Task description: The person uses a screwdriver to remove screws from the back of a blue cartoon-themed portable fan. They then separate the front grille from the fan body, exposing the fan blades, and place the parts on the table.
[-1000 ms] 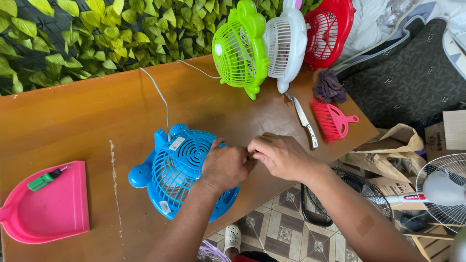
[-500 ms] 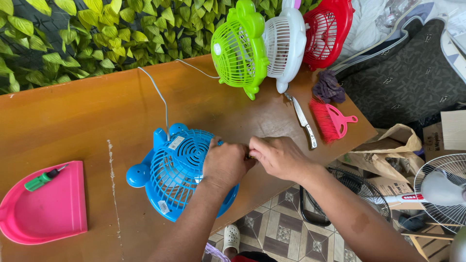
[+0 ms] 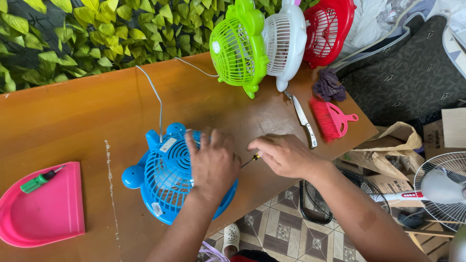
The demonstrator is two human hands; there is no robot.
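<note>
1. The small fan (image 3: 167, 182) under the left hand (image 3: 213, 162) is bright blue, with a white label near its far edge and a white cord.
2. The screwdriver (image 3: 251, 159) in the right hand (image 3: 284, 155) has a yellow and black handle.
3. The table (image 3: 73, 116) is orange-brown wood with a pale scratch line.
4. At the near left, the dustpan (image 3: 48, 218) is pink, and the screwdriver (image 3: 36, 181) lying in it is green.
5. At the far side stand a lime green fan (image 3: 238, 46), a white fan (image 3: 284, 41) and a red fan (image 3: 330, 29).
6. The brush (image 3: 332, 119) at the right is pink-red; the rag (image 3: 329, 85) is dull purple.
7. The floor (image 3: 276, 233) tiles carry a grey, brown and cream diamond pattern.
</note>
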